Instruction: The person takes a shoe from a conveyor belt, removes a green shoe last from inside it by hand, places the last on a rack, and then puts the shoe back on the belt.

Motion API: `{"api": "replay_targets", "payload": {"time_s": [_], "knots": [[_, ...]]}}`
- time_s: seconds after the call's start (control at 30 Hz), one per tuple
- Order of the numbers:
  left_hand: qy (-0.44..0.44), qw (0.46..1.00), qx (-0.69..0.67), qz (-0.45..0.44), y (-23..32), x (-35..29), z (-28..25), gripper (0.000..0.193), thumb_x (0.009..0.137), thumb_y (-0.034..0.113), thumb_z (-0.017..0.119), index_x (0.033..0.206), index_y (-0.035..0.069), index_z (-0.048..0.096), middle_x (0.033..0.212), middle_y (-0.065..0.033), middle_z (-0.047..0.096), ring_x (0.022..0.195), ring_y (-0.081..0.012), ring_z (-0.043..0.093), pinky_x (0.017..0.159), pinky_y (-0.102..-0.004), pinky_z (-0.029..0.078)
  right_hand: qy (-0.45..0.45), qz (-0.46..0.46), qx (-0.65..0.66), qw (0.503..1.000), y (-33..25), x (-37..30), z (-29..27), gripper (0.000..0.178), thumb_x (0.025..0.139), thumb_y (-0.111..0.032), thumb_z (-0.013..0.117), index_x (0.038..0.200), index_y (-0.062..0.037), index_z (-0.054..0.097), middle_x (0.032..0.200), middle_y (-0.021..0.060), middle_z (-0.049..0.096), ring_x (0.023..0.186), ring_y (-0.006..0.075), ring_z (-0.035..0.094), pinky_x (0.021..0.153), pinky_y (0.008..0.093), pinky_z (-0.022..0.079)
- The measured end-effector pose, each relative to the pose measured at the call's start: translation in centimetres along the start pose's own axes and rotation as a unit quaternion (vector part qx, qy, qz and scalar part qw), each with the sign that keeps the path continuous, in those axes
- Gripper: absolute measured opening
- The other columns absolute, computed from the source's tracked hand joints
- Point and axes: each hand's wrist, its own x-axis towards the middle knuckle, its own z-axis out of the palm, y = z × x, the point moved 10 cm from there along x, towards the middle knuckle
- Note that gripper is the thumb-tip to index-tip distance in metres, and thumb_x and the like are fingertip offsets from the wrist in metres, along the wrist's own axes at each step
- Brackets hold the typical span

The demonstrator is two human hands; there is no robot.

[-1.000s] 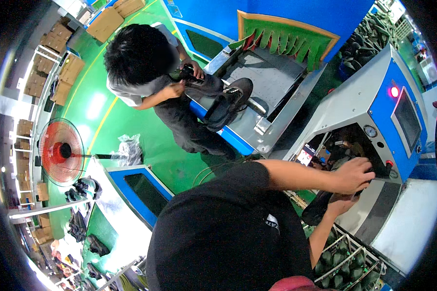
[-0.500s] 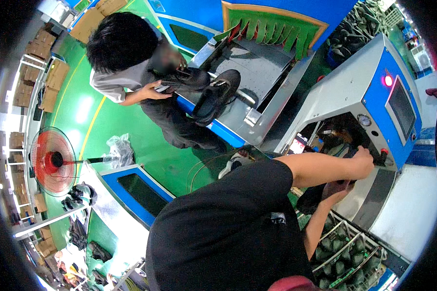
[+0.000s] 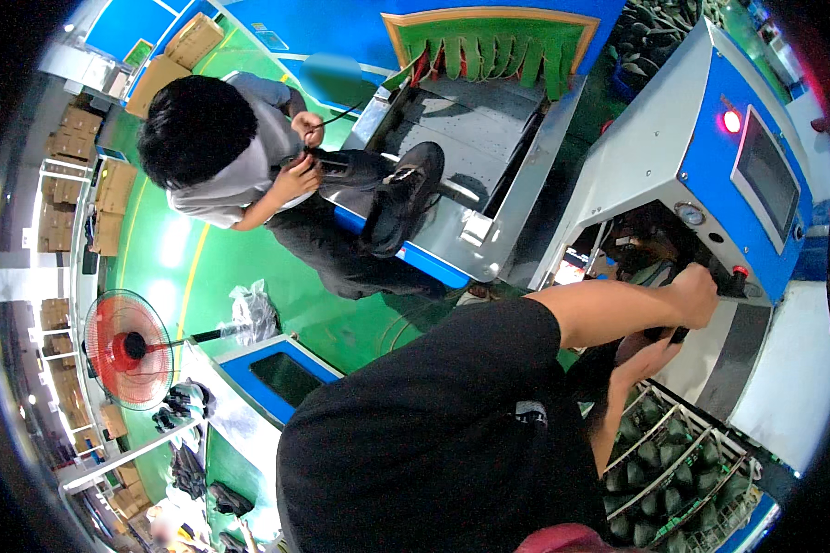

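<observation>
My left hand (image 3: 694,297) is closed in a fist at the front of the machine opening (image 3: 636,230); what its fingers hold is hidden. Just below it, my right hand (image 3: 647,359) has its fingers curled round a dark shoe (image 3: 631,345), partly covered by my left forearm. Its shape is hard to make out in the shadow. The blue-and-grey machine (image 3: 653,138) has a dark screen (image 3: 767,175), a lit red lamp (image 3: 731,121), a gauge (image 3: 690,213) and a red knob (image 3: 740,273).
Below my hands stands a wire rack (image 3: 678,461) with several dark shoe-shaped pieces. A co-worker (image 3: 240,157) handles a cord at left, beside a conveyor (image 3: 475,124) with green strip curtains. Black shoes (image 3: 406,198) lie at the conveyor's edge. A red fan (image 3: 129,348) stands further left.
My two hands stay close together at the machine, my left fist turning slightly. The co-worker has leaned back, hands now on a cord. The whole view has shifted a little.
</observation>
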Motion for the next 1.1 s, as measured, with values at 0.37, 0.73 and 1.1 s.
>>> {"api": "replay_targets", "payload": {"time_s": [0.37,0.73,1.1], "knots": [[0.178,0.975,-0.132,0.017,5.5,-15.9,-4.4,0.029,0.081,0.035,0.067,0.08,0.007,0.074,0.085,-0.0156,0.068,0.093,-0.0336,0.066,0.07,-0.0419,0.053,-0.025,-0.263,-0.11,0.958,6.7,-8.2,-9.0,0.06,0.093,-0.029,0.066,0.142,-0.0015,0.045,0.134,0.0215,0.048,0.116,0.0328,0.053,0.093,0.0467,0.047],[-0.423,0.283,-0.792,-0.338,4.4,-34.3,18.0,0.074,0.089,0.077,0.042,0.111,0.011,0.068,0.082,-0.0068,0.07,0.078,-0.0178,0.071,0.07,-0.0305,0.059,-0.209,0.129,-0.464,0.851,0.3,-17.6,-13.9,0.084,0.075,-0.051,0.08,0.139,-0.0036,0.052,0.13,0.0208,0.058,0.117,0.0408,0.057,0.105,0.0477,0.041],[-0.302,0.651,-0.566,-0.406,0.6,-33.5,20.0,0.057,0.089,0.046,0.068,0.127,0.004,0.061,0.117,-0.0118,0.065,0.105,-0.0236,0.063,0.083,-0.0409,0.056,-0.275,0.321,0.385,0.821,9.2,-5.9,-1.7,0.062,0.086,-0.016,0.075,0.14,0.0004,0.048,0.123,0.0129,0.065,0.108,0.0246,0.065,0.095,0.0399,0.053]]}}
